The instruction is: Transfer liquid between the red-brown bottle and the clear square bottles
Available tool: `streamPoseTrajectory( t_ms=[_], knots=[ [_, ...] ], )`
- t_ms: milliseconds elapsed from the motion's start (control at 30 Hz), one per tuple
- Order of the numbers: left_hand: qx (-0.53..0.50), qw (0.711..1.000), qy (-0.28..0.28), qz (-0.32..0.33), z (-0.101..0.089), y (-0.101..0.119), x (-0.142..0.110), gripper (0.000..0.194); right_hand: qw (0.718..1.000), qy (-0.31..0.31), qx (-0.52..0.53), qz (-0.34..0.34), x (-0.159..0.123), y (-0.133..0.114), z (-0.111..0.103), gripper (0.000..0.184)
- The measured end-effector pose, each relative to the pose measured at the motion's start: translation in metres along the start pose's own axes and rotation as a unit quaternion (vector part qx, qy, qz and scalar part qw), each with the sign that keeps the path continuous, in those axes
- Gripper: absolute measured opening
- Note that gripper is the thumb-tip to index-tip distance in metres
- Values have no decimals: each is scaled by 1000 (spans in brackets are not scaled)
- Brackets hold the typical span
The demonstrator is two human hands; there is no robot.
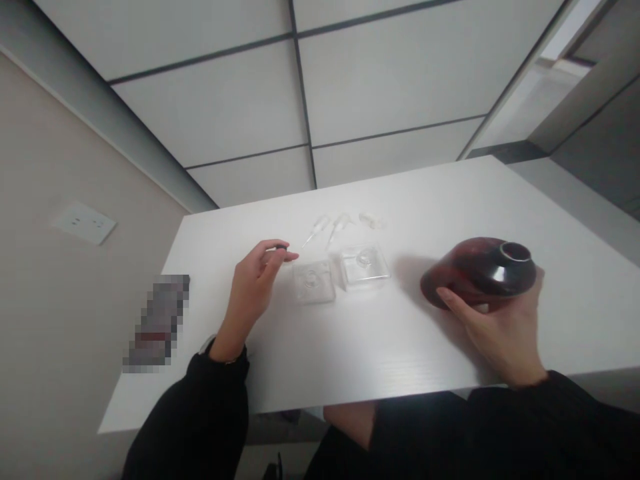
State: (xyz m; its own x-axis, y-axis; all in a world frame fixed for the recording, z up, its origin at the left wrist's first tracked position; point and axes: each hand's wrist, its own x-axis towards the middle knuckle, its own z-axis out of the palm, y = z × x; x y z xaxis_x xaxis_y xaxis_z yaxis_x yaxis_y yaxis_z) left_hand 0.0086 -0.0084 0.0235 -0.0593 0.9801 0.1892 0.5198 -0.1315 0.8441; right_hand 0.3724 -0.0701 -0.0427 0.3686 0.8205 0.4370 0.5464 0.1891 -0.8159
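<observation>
Dark red glass bottle [465, 270] held tilted in R hand [503, 330], long axis across view, mouth up to the right.
R grip wrapped round it; L hand [253, 287] pinches small dark item [281, 248], prob. a cap, beside clear plastic squares [313, 281]; droppers [330, 230] lie further up desk [400, 200].
</observation>
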Motion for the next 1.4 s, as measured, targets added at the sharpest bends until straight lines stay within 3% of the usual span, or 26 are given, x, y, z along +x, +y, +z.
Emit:
streamPoseTrajectory(
  t_ms=[100,233,467,567,667,800,967,1100,1400],
  knots=[
    [-7,998,-63,0,13,-6,2,34,998,27,-54,-30,-2,-13,-7,85],
    [-41,993,-109,4,22,-7,-3,34,993,11,-97,-59,-10,-23,-25,96],
    [-45,993,-101,36,29,1,-26,29,972,-49,-119,-196,-18,-53,-42,85],
    [-41,989,-119,76,35,12,-45,26,967,-79,-104,-218,-19,-61,-41,87],
    [-41,988,-77,130,34,23,-55,26,963,-116,-98,-221,-20,-62,-39,90],
    [-48,986,-1,157,23,27,-32,28,953,-145,-104,-247,-18,-64,-37,93],
    [-61,985,126,102,28,-3,20,24,934,-171,-125,-287,-14,-64,-32,93],
    [-40,987,113,106,38,-22,32,24,921,-184,-132,-317,-13,-60,-26,88],
    [-24,990,81,109,40,-21,31,21,910,-188,-123,-348,-9,-72,-18,83]
  ],
)
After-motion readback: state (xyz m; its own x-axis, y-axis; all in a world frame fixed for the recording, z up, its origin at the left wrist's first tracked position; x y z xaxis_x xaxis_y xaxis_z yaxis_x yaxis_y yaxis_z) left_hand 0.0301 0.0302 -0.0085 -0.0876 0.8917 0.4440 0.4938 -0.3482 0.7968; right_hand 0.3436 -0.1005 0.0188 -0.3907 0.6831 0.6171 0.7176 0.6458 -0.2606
